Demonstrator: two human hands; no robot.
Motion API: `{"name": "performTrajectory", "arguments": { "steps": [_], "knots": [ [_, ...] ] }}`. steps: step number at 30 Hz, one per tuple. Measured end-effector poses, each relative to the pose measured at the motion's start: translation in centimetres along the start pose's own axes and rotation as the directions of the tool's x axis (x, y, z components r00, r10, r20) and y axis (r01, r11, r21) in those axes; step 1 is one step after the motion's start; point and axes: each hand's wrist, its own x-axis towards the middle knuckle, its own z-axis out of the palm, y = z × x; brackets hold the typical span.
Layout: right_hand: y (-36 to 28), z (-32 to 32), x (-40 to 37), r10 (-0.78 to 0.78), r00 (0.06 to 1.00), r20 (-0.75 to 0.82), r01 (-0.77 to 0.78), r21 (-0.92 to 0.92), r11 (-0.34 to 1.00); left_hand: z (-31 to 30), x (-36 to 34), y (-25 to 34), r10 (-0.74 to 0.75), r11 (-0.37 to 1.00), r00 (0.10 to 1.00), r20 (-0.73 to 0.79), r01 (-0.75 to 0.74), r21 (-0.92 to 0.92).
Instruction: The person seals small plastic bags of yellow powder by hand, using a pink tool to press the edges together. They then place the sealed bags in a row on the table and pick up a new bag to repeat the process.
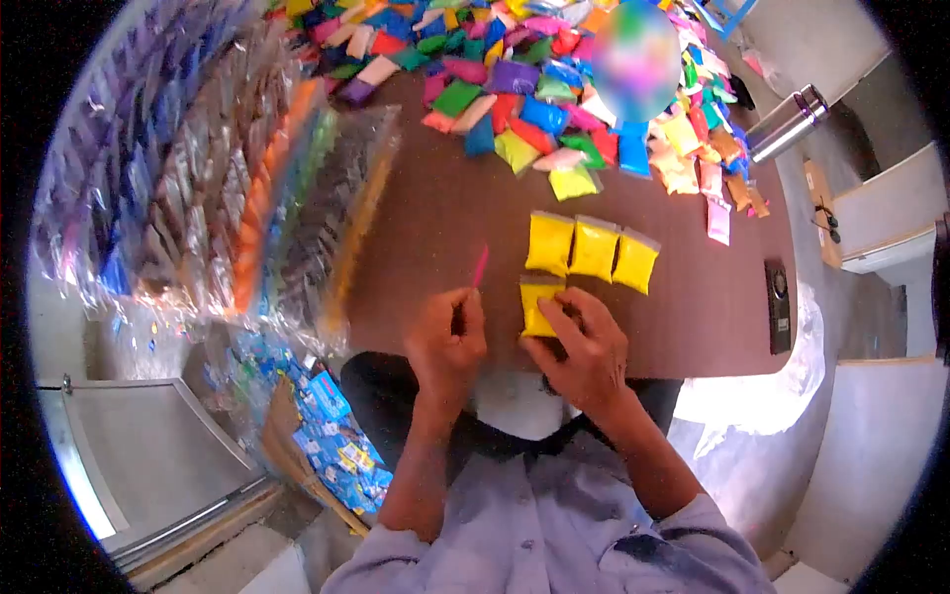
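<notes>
My left hand [447,342] is closed with a thin pink stick [481,267] pinched upright between thumb and fingers; what kind of stick it is I cannot make out. My right hand [586,346] grips the right side of a small yellow packet [534,305] near the table's front edge, its fingertips covering part of the packet. Just beyond it, three more yellow packets lie in a row: a left one [549,243], a middle one [594,249] and a right one [634,262].
Many-coloured packets [539,117] heap up across the far side of the brown table [416,218]. Long clear bags [247,188] of sorted packets cover the left. A black device [779,307] lies at the right edge, and a steel flask [789,124] stands behind it.
</notes>
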Motion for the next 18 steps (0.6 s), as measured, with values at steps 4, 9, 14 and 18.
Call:
{"name": "performTrajectory", "arguments": {
  "steps": [4,9,14,18],
  "knots": [
    [-0.3,-0.5,0.0,0.053,0.998,0.032,-0.056,0.077,0.996,-0.5,1.4,0.9,-0.081,0.996,0.992,0.1,0.077,0.039],
    [0.5,-0.4,-0.8,0.021,0.996,-0.085,-0.01,0.127,0.992,0.0,4.9,0.4,0.127,0.96,0.984,0.128,-0.154,0.235],
    [0.8,-0.6,-1.3,0.032,0.992,-0.12,-0.007,0.21,0.978,1.6,9.0,0.5,0.101,0.976,0.987,0.123,-0.123,0.18],
    [1.0,-1.6,-0.1,-0.017,0.991,-0.129,0.051,0.266,0.963,4.6,13.0,-0.6,-0.056,0.998,0.995,0.079,0.053,0.033]
  ]
}}
